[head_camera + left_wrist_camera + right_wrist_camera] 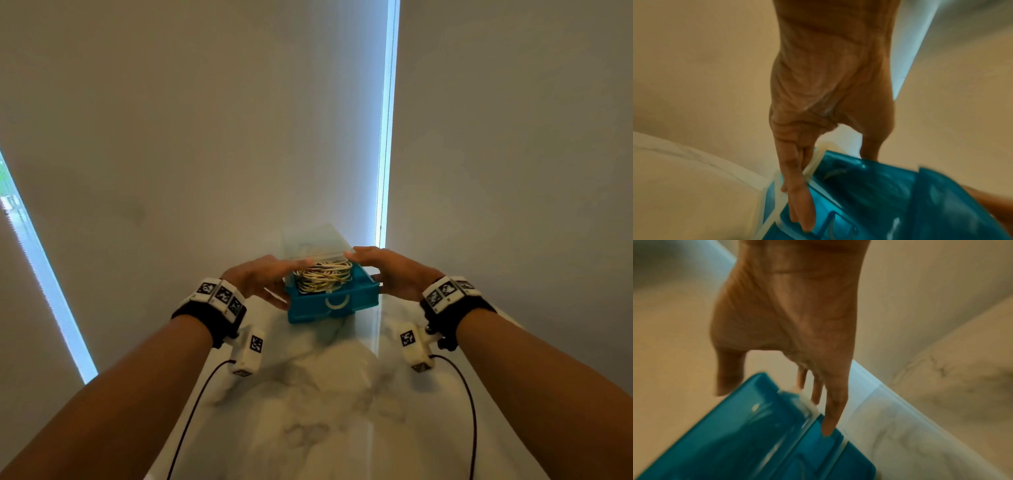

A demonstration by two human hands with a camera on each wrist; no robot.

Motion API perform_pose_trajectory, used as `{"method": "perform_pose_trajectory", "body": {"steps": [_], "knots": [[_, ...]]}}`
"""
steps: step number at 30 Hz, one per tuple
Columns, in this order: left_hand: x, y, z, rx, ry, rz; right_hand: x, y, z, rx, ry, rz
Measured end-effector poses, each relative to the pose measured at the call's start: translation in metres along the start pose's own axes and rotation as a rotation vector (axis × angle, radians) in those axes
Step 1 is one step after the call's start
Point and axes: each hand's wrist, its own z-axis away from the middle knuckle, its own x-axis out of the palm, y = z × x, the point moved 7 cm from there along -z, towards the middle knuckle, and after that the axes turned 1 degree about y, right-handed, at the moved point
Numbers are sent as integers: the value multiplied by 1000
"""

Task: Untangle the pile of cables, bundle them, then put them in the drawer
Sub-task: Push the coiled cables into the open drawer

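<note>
A blue drawer with a white curved handle sticks part way out of a clear plastic case. A coiled bundle of pale white and yellow cables lies in the drawer. My left hand is at the drawer's left side, its straight fingers against the case frame and its thumb over the top edge. My right hand mirrors it on the right side, fingers straight along the wall, thumb over the top.
The case stands at the far end of a white marbled table, close to a pale wall with a bright vertical window strip. Thin black wrist-camera cords hang over the table near me.
</note>
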Motion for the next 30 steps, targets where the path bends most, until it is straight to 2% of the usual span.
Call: {"method": "perform_pose_trajectory", "body": {"steps": [2,5,7,10,12,14,16,20,23,27,30], "knots": [[2,-1,3,-1,-77,14,0,3,11,-13,-136,-105],[1,-1,-1,-1,-26,-63,6,7,15,-42,-203,-6],[-2,1,-6,7,64,-94,6,6,10,-54,-137,126],[-7,4,-13,88,203,-169,-1,-2,7,-109,59,265],[-6,4,-16,116,217,-225,-3,-2,6,-153,108,290],[-5,1,-18,99,166,-211,1,-2,8,-206,95,317],[-8,-1,-18,87,145,-202,10,-3,10,-262,54,448],[-12,9,-23,82,222,-344,19,-13,17,-338,72,780],[-11,16,-24,74,213,-416,24,-23,20,-335,64,928],[-8,11,-23,37,142,-295,26,-25,21,-282,40,1075],[-11,15,-22,49,196,-316,30,-26,19,-270,32,1159]]}}
